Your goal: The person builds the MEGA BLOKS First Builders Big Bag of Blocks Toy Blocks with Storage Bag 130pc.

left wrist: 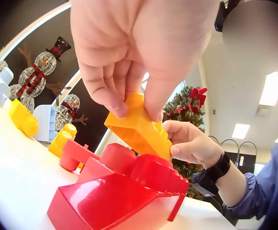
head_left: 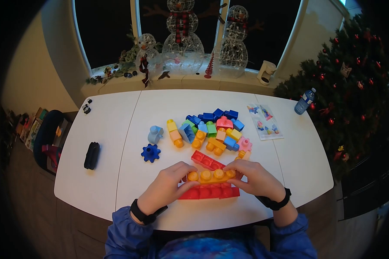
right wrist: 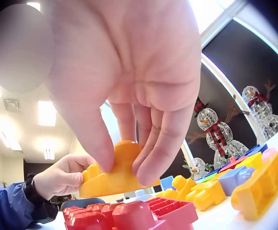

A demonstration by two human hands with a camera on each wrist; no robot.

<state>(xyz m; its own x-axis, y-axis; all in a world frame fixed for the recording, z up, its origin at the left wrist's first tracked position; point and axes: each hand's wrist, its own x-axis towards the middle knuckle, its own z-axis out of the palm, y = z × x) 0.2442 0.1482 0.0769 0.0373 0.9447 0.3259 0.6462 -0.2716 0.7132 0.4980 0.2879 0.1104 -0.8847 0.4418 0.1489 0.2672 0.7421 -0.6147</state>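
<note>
Both hands pinch a long orange-yellow building block point(head_left: 212, 176) with a row of studs on top. My left hand point(head_left: 170, 182) holds its left end between thumb and fingers, and my right hand point(head_left: 258, 180) grips the right end the same way. Beneath it lie red blocks point(head_left: 209, 193) joined in a long row, their rounded studs facing up. In the left wrist view the orange-yellow block point(left wrist: 141, 129) is tilted over the red blocks point(left wrist: 105, 196), showing its hollow underside. Just beyond it, another long red block point(head_left: 205, 159) rests at a slant on the table.
Loose blue, green, yellow and pink blocks point(head_left: 212, 129) are heaped farther back. A dark blue gear-shaped piece point(head_left: 151, 153) and a light blue block point(head_left: 155, 134) sit left of them. A black case point(head_left: 92, 155), a picture sheet point(head_left: 266, 122) and a water bottle point(head_left: 305, 101) occupy the white table point(head_left: 147, 194).
</note>
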